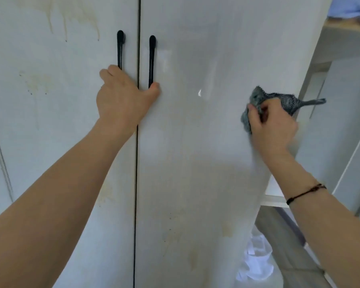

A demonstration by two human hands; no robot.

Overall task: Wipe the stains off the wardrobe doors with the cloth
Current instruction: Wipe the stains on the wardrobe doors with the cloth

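Two white wardrobe doors fill the view, the left door (56, 125) and the right door (191, 142), each with a black bar handle. Brownish drip stains (50, 15) run down the top of the left door, with speckled marks (36, 84) lower down. Faint yellow stains (227, 229) mark the bottom of the right door. My left hand (121, 100) spans the gap between the doors, fingers curled at the left handle (120, 48) and thumb against the foot of the right handle (152, 59). My right hand (272, 125) grips a grey cloth (279, 100) and presses it on the right door near its right edge.
Right of the wardrobe is an open white shelf unit (328, 48) with something blue (349, 9) on top. A crumpled white item (256, 260) lies on the grey wooden floor (287, 242) at the lower right.
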